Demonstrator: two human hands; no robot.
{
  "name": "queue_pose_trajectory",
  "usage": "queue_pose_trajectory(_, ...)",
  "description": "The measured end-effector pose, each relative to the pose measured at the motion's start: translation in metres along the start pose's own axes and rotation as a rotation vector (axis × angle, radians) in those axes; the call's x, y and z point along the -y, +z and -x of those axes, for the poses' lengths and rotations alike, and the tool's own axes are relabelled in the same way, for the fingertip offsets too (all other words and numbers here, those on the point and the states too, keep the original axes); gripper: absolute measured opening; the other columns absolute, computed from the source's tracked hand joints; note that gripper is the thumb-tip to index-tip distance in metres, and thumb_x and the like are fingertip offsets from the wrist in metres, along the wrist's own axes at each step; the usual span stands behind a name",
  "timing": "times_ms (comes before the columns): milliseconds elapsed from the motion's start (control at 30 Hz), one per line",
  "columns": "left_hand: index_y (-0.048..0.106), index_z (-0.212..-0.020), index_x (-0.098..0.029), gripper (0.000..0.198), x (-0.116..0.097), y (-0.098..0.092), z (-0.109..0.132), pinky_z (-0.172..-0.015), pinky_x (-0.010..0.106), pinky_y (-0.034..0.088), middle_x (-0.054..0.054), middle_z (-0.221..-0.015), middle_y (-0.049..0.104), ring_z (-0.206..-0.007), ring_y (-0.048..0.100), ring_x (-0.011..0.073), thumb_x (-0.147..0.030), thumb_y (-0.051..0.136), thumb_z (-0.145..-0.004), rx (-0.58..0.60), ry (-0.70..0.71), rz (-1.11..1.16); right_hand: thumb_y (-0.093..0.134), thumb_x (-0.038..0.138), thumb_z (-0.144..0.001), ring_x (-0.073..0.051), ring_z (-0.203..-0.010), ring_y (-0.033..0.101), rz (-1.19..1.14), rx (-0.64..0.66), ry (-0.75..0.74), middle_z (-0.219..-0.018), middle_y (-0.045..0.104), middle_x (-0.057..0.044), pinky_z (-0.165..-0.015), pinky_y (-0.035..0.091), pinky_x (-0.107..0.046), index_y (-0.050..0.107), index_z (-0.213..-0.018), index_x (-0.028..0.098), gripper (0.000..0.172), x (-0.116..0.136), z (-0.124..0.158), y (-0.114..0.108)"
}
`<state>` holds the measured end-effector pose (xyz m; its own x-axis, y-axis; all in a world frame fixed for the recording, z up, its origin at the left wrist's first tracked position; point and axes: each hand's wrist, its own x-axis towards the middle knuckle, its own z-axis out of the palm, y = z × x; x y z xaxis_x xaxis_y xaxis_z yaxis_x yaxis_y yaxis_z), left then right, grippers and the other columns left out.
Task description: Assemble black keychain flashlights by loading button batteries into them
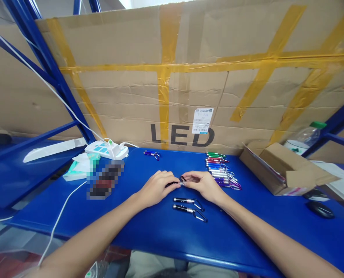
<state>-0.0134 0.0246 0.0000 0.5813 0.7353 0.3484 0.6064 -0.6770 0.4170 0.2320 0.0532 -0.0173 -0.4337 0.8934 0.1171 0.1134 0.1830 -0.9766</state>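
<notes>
Over the middle of the blue table (149, 231), my left hand (158, 187) pinches the black barrel of a small keychain flashlight (182, 183). My right hand (200, 185) has its fingers closed on the silver end and clip of the same flashlight. Nearer to me, two black flashlights (184, 209) with carabiner clips lie side by side. Beyond my right hand is a row of flashlights (218, 169) in green, red, blue, silver and purple. A purple flashlight (152, 154) lies apart at the back edge.
A white power strip (120, 151), a tissue pack (79, 168) and a blurred-out item (106, 181) are on the left. An open cardboard box (279, 170), a black mouse (320, 209) and a green-capped bottle (308, 137) stand right. A large carton (125, 100) walls the back.
</notes>
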Motion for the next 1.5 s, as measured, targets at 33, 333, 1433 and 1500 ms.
queue_pose_trajectory(33, 0.077, -0.118, -0.024, 0.030, 0.0001, -0.0001, 0.0001, -0.091, 0.035, 0.043, 0.003, -0.112, 0.078, -0.103, 0.069, 0.0204, -0.043, 0.055, -0.113, 0.001, 0.000, -0.002, 0.091, 0.050, -0.076, -0.028, -0.098, 0.079, 0.006, 0.000, 0.000, -0.103, 0.085, -0.007, -0.100, 0.061, -0.044, 0.084, -0.103, 0.020, 0.041, 0.0003, 0.0003, 0.0001)
queue_pose_trajectory(333, 0.077, -0.118, -0.024, 0.028, -0.0001, -0.0004, 0.0011, -0.092, 0.034, 0.043, 0.003, -0.111, 0.077, -0.105, 0.070, 0.0200, -0.042, 0.056, -0.113, 0.018, -0.004, -0.009, 0.091, 0.048, -0.074, -0.029, -0.098, 0.079, 0.035, -0.026, -0.004, -0.104, 0.085, -0.008, -0.100, 0.062, -0.045, 0.084, -0.103, 0.019, 0.041, -0.0009, 0.0013, 0.0014)
queue_pose_trajectory(1433, 0.082, -0.113, -0.023, 0.033, 0.0045, 0.0029, -0.0024, -0.085, 0.031, 0.052, 0.005, -0.104, 0.079, -0.095, 0.071, 0.0202, -0.046, 0.060, -0.110, -0.031, -0.072, 0.251, 0.088, 0.047, -0.078, -0.030, -0.105, 0.080, 0.024, -0.052, -0.040, -0.108, 0.085, -0.008, -0.104, 0.061, -0.047, 0.084, -0.106, 0.021, 0.039, -0.0022, 0.0041, 0.0044)
queue_pose_trajectory(1500, 0.083, -0.112, -0.023, 0.033, 0.0055, 0.0033, -0.0028, -0.084, 0.031, 0.052, 0.005, -0.104, 0.079, -0.093, 0.071, 0.0199, -0.047, 0.060, -0.109, -0.026, -0.087, 0.284, 0.088, 0.048, -0.079, -0.030, -0.105, 0.080, 0.036, -0.053, -0.040, -0.109, 0.085, -0.008, -0.104, 0.061, -0.047, 0.084, -0.107, 0.021, 0.039, -0.0010, 0.0044, 0.0050)
